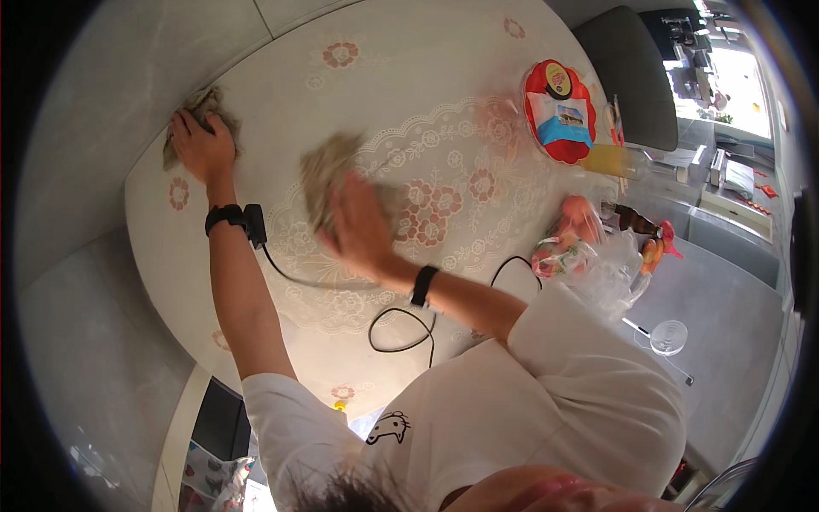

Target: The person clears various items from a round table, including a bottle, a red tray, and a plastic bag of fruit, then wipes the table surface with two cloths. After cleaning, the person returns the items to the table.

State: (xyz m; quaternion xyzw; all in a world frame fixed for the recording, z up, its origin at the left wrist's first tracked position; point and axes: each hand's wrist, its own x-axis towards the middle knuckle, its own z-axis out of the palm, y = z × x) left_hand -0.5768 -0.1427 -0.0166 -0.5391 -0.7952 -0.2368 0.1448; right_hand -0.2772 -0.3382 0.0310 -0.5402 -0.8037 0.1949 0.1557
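Note:
Under my left hand, a crumpled grey-brown cloth lies at the far left edge of the table, which has a white floral cover. My fingers rest spread over that cloth. My right hand is blurred and lies over a second grey-brown cloth, near the lace pattern at the middle of the table. Whether its fingers grip the cloth is hard to tell. Each wrist wears a black band, and a black cable runs from the device on the left one.
On the right stand a red scalloped tray with packets, a bottle of yellow liquid, a brown bottle and clear plastic bags of fruit. Looped black cable lies close to my body. A grey chair stands beyond the table.

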